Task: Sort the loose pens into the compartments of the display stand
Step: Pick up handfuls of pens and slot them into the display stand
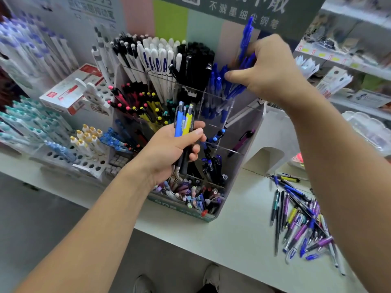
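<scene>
From the head camera, the clear display stand (243, 132) sits on a pale counter (239, 235), and everything is placed from it here. The right hand (273, 70) is at the stand's upper right rear compartment, fingers curled round a bunch of blue pens (245, 47), thumb stretched toward the blue pens already standing in that compartment (218, 89). One held pen pokes well above the hand. The left hand (175, 146) hovers in front of the stand's middle tiers, clamped on a small bundle of click pens (184, 121), blue and yellow barrels showing, tips pointing down over the front row. The loose pens (300, 220) lie in a scattered heap on the counter to the right of the stand, so plenty of sorting seems left.

Risks, as I judge them: the right-hand bunch is thick and the compartment already looks crowded, so pushing it in could jam against the standing pens or spill one over the divider into the neighbouring black pens (196, 60). The tall pen may slip from the grip and drop behind the stand. The left bundle mixes colours; a loosened hold could scatter them into the wrong front compartments. The right side of the frame is blurred, so a quick motion could also nudge the stand.
</scene>
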